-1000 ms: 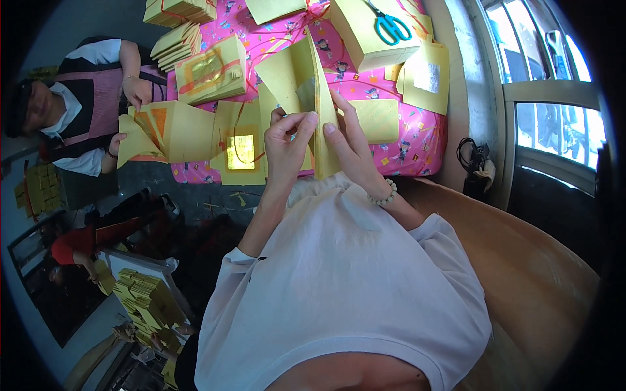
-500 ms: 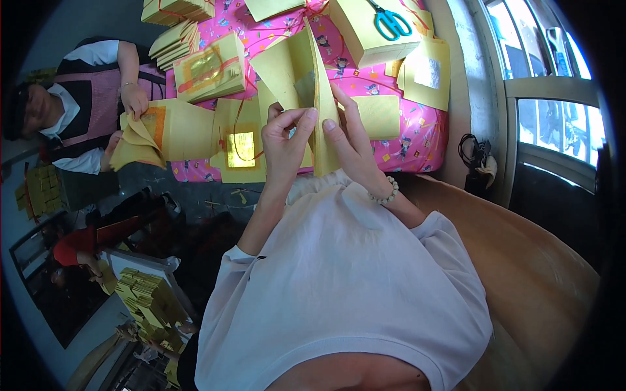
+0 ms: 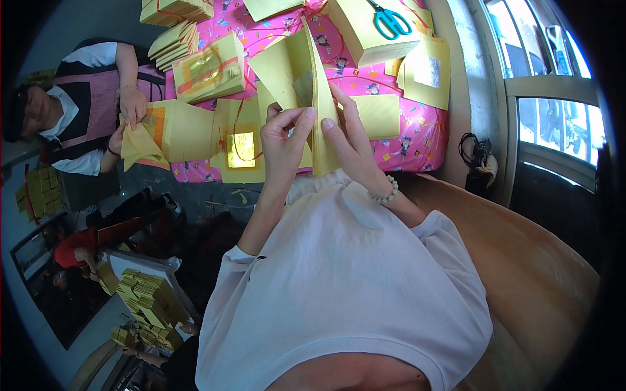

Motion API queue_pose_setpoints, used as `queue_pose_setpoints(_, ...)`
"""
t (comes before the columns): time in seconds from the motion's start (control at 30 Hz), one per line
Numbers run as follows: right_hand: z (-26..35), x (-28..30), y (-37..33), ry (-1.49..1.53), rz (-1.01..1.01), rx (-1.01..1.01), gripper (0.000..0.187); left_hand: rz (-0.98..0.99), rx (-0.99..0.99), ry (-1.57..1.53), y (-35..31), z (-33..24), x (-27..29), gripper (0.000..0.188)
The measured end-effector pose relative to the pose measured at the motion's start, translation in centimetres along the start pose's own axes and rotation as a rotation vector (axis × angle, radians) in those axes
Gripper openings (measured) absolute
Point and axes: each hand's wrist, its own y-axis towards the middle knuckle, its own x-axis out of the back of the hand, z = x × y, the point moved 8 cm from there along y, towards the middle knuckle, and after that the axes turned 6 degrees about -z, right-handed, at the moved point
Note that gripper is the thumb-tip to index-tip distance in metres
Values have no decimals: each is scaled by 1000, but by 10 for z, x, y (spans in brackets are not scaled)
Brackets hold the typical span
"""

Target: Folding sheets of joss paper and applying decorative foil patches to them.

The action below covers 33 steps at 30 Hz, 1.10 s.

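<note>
A folded stack of yellow paper sheets (image 3: 321,98) stands on edge between my hands, above the table's near edge. My left hand (image 3: 285,140) pinches its left side near the fold, thumb against fingertips. My right hand (image 3: 352,140), with a beaded bracelet at the wrist, grips the right side, thumb on the near face and fingers behind. A loose flap (image 3: 280,65) opens out to the left. Beside my left hand lies a yellow sheet with a gold foil square (image 3: 240,150). A plain yellow sheet (image 3: 378,117) lies right of my right hand.
A pink patterned tablecloth (image 3: 424,133) covers the table. Teal-handled scissors (image 3: 391,25) rest on a thick paper stack (image 3: 362,49) at the far right. Tied bundles (image 3: 210,68) lie at the left, where a co-worker (image 3: 98,98) folds paper. Wrapped bundles (image 3: 150,296) stand lower left.
My hands and the held sheets have barely shifted. The co-worker at the left has moved a hand and turned the paper's lower corner. People at the lower left have moved their arms.
</note>
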Motion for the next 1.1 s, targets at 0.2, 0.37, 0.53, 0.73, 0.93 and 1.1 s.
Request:
queue_pose_setpoints(0.2, -1, 1, 1, 8, -8, -1, 55, -1, -1, 12, 2, 1, 0, 18)
queue_pose_setpoints(0.37, 0, 0, 2, 5, -9, -11, 55, -10, 6, 6, 3, 2, 1, 17)
queue_pose_setpoints(0.53, 0, -1, 1, -7, -9, -2, 55, -15, 10, -3, 2, 4, 2, 17)
queue_pose_setpoints(0.73, 2, -1, -1, 13, -18, -9, 55, -17, 10, -10, 1, 3, 2, 17)
queue_pose_setpoints(0.93, -1, 0, 1, 2, -12, -15, 55, -18, 21, -5, 3, 5, 1, 17)
queue_pose_setpoints(1.1, -1, -2, 3, 66, 3, -59, 54, -8, 41, -12, 4, 2, 0, 15)
